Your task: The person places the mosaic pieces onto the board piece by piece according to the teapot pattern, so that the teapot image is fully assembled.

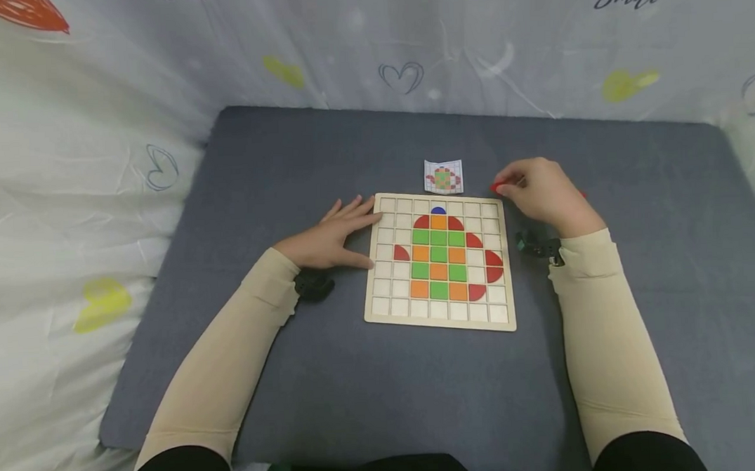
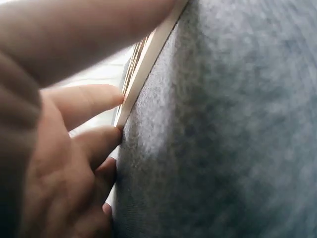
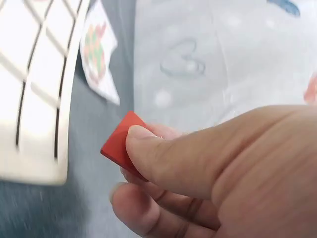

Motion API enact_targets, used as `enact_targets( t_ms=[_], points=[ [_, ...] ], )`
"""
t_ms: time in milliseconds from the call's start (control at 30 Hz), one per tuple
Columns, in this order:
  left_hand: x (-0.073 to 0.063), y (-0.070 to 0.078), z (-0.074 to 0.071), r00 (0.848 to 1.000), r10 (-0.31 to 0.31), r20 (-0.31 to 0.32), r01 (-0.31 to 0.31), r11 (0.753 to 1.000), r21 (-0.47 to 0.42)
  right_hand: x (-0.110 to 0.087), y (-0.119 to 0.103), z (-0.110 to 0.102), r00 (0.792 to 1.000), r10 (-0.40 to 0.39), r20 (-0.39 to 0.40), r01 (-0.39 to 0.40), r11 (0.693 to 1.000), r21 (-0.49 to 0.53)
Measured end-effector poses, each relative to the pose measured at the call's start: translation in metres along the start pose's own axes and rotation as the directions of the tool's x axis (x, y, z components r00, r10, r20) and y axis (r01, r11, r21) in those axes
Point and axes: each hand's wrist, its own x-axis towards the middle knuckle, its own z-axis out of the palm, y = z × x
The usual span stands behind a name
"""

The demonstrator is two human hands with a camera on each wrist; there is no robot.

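A square wooden grid board (image 1: 439, 318) lies on the grey table, its middle filled with green and orange squares, red quarter-round tiles around them and a blue half-round tile (image 1: 438, 210) at the top. My left hand (image 1: 330, 239) has its fingers spread, with thumb and fingertips at the board's left edge. Beyond the board's upper right corner, my right hand (image 1: 540, 192) pinches a red tile (image 3: 121, 141) between thumb and fingers. The thumb covers part of that tile; two straight sides and a corner show in the right wrist view.
A small paper card (image 1: 443, 177) with a printed coloured pattern lies just behind the board. Another bit of red (image 1: 582, 193) peeks out beside the right wrist. White patterned cloth (image 1: 401, 45) hangs behind the grey table (image 1: 334, 392) and along its left side.
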Motion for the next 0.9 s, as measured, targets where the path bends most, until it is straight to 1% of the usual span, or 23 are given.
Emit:
enact_targets(
  t_ms=[100, 233, 400, 533, 700, 900],
  points=[
    [-0.001, 0.0, 0.0, 1.0, -0.003, 0.008, 0.003, 1.0, 0.008, -0.002, -0.011, 0.004, 0.999, -0.022, 0.046, 0.021, 1.0, 0.017],
    [-0.001, 0.0, 0.002, 1.0, -0.011, 0.0, 0.011, 0.999, 0.033, -0.005, -0.028, 0.01, 0.994, -0.056, 0.096, 0.05, 0.997, 0.057],
    [0.001, -0.002, 0.004, 1.0, -0.005, -0.007, 0.005, 0.998, 0.065, -0.009, -0.05, 0.019, 0.982, -0.142, 0.126, 0.133, 0.988, 0.077],
    [0.002, -0.002, 0.003, 1.0, -0.005, 0.003, 0.005, 0.997, 0.072, -0.009, -0.066, 0.032, 0.965, -0.204, 0.164, 0.194, 0.978, 0.075],
    [0.002, -0.001, 0.002, 1.0, -0.003, 0.02, 0.002, 0.997, 0.076, -0.006, -0.083, 0.052, 0.942, -0.251, 0.222, 0.236, 0.967, 0.093],
    [0.0, 0.0, 0.001, 1.0, 0.007, 0.028, -0.009, 0.998, 0.064, -0.001, -0.099, 0.074, 0.901, -0.327, 0.285, 0.308, 0.945, 0.111]
  ],
)
